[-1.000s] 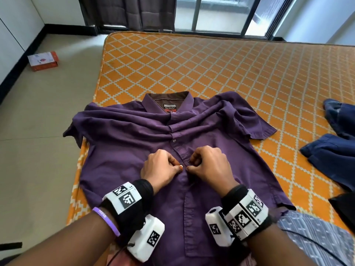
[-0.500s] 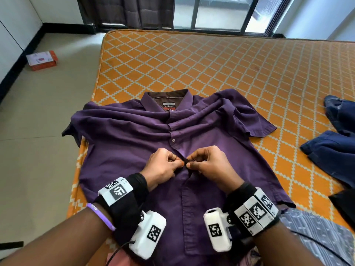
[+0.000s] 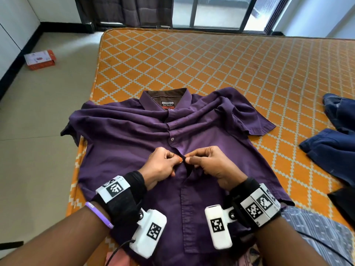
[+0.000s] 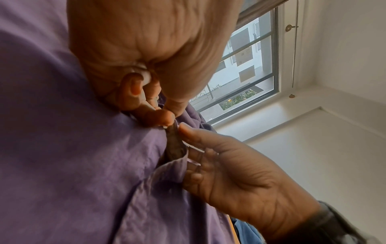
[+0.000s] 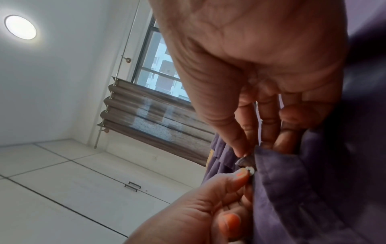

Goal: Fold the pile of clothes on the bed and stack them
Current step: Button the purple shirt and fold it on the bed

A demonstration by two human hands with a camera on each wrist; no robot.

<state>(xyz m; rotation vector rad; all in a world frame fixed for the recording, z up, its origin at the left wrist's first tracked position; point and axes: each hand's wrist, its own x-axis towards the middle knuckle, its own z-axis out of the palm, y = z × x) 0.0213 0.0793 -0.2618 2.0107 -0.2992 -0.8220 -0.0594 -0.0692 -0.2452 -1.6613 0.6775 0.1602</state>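
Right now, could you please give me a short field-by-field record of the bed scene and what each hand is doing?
surface: orange patterned bed
garment in work: purple shirt, spread front-up, collar away from the person
left hand: pinches the placket edge at a small button
right hand: pinches the opposite placket edge
waiting: blue garment at the right
floor: small box
folding: not yet begun

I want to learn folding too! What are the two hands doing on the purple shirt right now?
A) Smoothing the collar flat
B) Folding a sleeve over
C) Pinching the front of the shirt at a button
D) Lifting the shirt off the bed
C: the left hand and the right hand meet at the middle front of the purple shirt, pinching its edges, and the right wrist view shows a small white button at the left thumb tip.
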